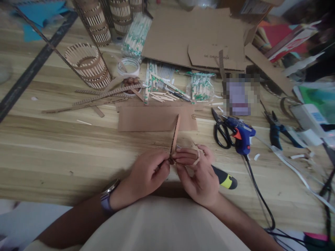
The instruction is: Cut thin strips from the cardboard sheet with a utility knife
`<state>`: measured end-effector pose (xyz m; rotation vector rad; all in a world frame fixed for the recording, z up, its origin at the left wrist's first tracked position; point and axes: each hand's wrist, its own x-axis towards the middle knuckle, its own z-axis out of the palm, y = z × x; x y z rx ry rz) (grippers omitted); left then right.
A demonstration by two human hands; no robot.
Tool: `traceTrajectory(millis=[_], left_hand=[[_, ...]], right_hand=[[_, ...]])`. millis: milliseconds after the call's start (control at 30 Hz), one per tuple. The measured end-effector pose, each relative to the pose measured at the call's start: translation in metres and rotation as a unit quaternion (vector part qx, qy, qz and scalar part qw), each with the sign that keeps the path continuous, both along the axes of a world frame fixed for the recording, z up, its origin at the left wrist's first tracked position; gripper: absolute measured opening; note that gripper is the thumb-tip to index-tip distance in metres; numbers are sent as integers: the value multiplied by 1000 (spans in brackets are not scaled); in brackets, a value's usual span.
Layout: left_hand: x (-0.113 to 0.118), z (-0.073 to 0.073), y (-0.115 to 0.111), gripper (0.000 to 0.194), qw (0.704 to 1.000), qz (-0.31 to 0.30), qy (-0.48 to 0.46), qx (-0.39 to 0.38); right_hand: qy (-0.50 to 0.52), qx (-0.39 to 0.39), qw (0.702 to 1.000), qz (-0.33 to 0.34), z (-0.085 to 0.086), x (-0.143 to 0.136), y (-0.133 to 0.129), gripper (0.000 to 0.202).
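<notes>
Person's left hand [150,172]: thumb and finger pinched shut on lower end of narrow brown corrugated cardboard strip [175,132]. Right hand [200,176]: fingers bent, nearly closed, tips gripping same end. Strip rises beyond fingertips. Flat brown cardboard rectangle [146,118] farther ahead; blue glue gun [243,139], black-handled scissors [222,131] right of fingers.

Both hands, the left [150,172] and the right [200,174], pinch a narrow cardboard strip [175,134] between them. Over to the right, black-handled scissors [222,130] lie just beside a blue glue gun [242,137] on the wooden table [65,153].
</notes>
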<state>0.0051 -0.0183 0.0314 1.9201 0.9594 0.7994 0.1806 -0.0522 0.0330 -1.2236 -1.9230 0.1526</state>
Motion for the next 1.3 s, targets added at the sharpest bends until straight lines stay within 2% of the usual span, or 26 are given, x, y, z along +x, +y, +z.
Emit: traceTrajectory(millis=[200,400,633,1100,1300], left_hand=[[-1,-3,0,20,1000,-4,15,-26],[0,-5,0,19,999,32,35,-17],[0,-7,-1,21,998,49,48,-11],[-1,-4,0,21,1000,14,5,-8],[-1,-1,-1,21,999,18,-1,-50]], right_hand=[[-4,14,1000,0,-3,1,-1,25],[-30,27,999,1,-8,1,-3,24],[-47,29,998,6,-4,-1,-2,21],[26,-11,1000,-10,-3,-2,-2,22],[55,-25,998,-9,-7,-1,-1,20]])
